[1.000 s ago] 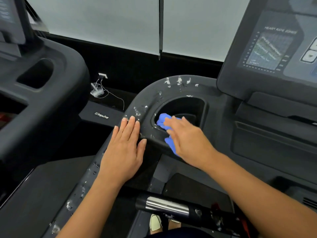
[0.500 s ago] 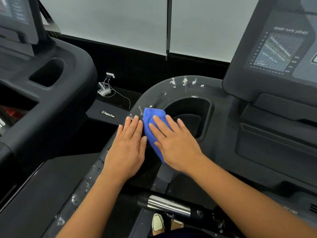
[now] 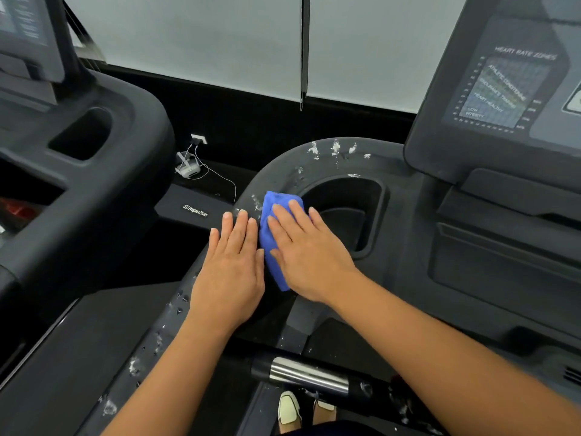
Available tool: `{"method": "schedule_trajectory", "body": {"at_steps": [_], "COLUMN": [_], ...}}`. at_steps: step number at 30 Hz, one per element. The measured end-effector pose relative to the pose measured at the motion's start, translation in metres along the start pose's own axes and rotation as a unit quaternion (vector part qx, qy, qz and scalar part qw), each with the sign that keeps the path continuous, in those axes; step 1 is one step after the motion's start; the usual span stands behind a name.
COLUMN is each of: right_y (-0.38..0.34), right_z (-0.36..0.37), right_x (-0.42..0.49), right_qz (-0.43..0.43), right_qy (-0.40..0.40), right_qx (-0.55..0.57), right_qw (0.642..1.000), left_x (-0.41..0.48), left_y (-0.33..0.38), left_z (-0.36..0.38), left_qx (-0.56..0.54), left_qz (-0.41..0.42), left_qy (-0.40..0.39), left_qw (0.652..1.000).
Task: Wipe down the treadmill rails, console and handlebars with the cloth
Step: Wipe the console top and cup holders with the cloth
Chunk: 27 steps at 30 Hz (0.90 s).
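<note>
R hand [image 3: 309, 253] lies flat on the cloth [image 3: 278, 202], fingers straight and spread, pressing it down; not curled round it, nothing pinched. L hand [image 3: 231, 262] is flat too, palm down just beside the cloth on the outer edge of the console tray [image 3: 405, 199], holding nothing; prob. a brace. Cloth is a small blue folded pad, looks like microfibre: soft, light, no stiffness of its own, so it goes where the palm pushes and will likely bunch or slip out if pressure is uneven. It sits on the curved rim left of the cup holder [image 3: 345, 215], mostly hidden under the R hand, w/ one end showing past the fingertips and another by the heel of the hand. Best hold, I'd say: flat palm for broad faces as now; for the handlebar [image 3: 309, 377] and rail [image 3: 147, 347], wrap it round and grip thru the cloth. White flecks [image 3: 334, 149], foam or spray drops, can't tell which, dot the rim beyond the cup holder and run down the rail, so plenty left to do. In the way: the cup holder's deep recess, where a flat pad won't reach w/o a corner tucked in; the screen [image 3: 503, 89] overhanging the tray at right; L hand itself covers part of the rim. Off to the side: next treadmill [image 3: 94, 146], charger w/ cable [image 3: 188, 168] down between the machines, blind cord [image 3: 303, 58], pale shoes [image 3: 289, 407] below.
</note>
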State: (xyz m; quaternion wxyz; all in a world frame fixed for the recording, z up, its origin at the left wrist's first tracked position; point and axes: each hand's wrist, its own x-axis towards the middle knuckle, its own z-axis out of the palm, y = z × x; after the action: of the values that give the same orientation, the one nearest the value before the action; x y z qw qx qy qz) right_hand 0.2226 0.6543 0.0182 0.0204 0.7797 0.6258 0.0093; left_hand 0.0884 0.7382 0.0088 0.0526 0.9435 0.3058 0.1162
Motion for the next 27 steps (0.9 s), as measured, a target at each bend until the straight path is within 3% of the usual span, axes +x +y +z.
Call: {"method": "schedule_trajectory", "body": {"at_steps": [5, 11, 18, 23, 27], "right_y": [0.008, 0.008, -0.003, 0.023, 0.043], "right_z": [-0.007, 0.001, -0.009, 0.003, 0.012], "right_x": [0.024, -0.013, 0.027, -0.023, -0.063], "right_qz": [0.095, -0.035, 0.078, -0.059, -0.041], "right_qy": [-0.033, 0.010, -0.025, 0.025, 0.050], "right_qx": [0.054, 0.000, 0.009, -0.004, -0.011], "right_qw": [0.993, 0.999, 0.997, 0.998, 0.998], "left_x": [-0.001, -0.001, -0.001, 0.000, 0.000], "left_y": [0.002, 0.000, 0.000, 0.000, 0.000], "left_z": [0.000, 0.001, 0.000, 0.002, 0.001], "left_qx": [0.004, 0.005, 0.004, 0.001, -0.013], "left_qz": [0.000, 0.003, 0.001, 0.003, -0.001], "left_qy": [-0.001, -0.006, -0.010, 0.001, 0.009], "left_qw": [1.000, 1.000, 1.000, 1.000, 1.000]}}
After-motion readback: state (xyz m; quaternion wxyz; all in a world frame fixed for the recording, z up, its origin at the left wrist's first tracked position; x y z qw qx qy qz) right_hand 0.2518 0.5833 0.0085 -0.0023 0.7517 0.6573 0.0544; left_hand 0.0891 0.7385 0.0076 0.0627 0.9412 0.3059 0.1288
